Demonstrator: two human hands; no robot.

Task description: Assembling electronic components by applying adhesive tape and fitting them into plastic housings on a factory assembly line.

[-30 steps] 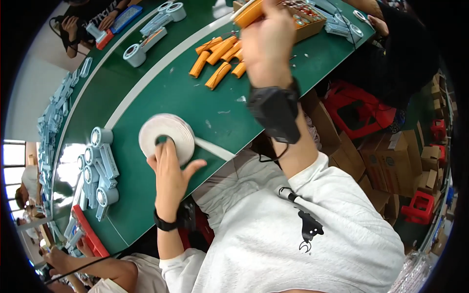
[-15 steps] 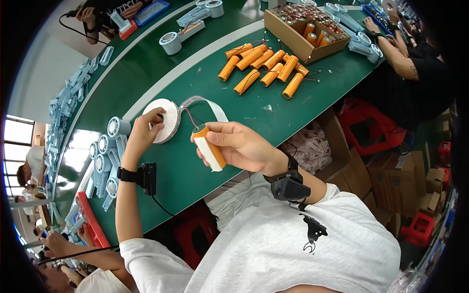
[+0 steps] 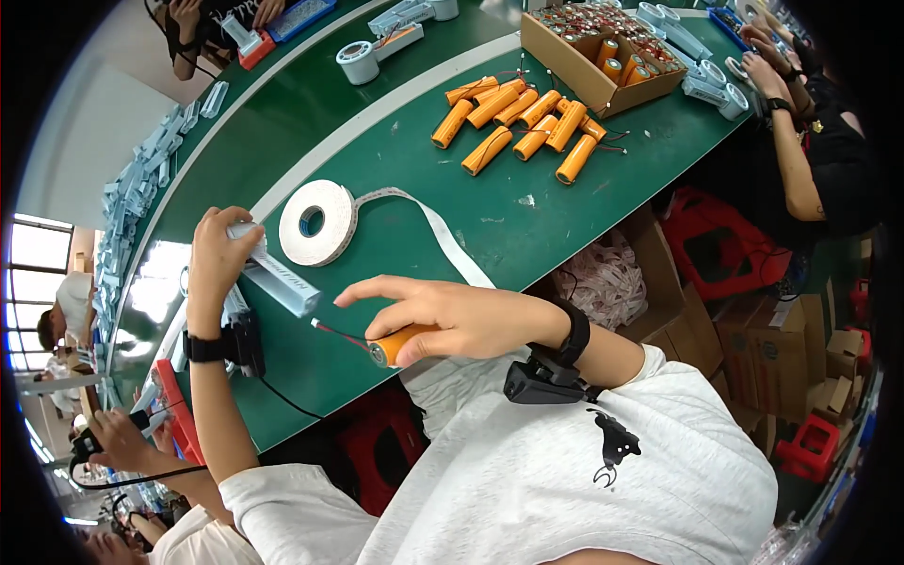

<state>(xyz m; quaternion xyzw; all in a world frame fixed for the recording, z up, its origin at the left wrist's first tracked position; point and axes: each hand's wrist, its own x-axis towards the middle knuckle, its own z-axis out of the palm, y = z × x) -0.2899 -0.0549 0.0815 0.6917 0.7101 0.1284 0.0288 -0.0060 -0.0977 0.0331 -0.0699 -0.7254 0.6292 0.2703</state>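
My left hand (image 3: 222, 252) is closed around the upper end of a light blue handheld fan (image 3: 285, 286), whose handle points toward my right hand. Its round head is mostly covered by my fingers. My right hand (image 3: 447, 315) grips an orange cylindrical battery (image 3: 403, 345) between thumb and fingers, one metal end facing left. From it a thin red and black wire runs to a small white connector (image 3: 315, 323) near the handle's tip. Behind both hands lies a roll of white tape (image 3: 294, 231), its loose strip (image 3: 435, 226) curling right across the green table (image 3: 377, 254).
Several orange batteries (image 3: 532, 137) are piled farther back, beside a cardboard box (image 3: 565, 71) of batteries. Light blue fan parts (image 3: 141, 179) line the left, and two fans (image 3: 358, 62) stand at the back. Co-workers' hands (image 3: 767, 75) work at the far right.
My left hand has left the tape roll, moved left and taken hold of a fan. My right hand has lowered and tipped the battery sideways; its white strip is now out of sight.
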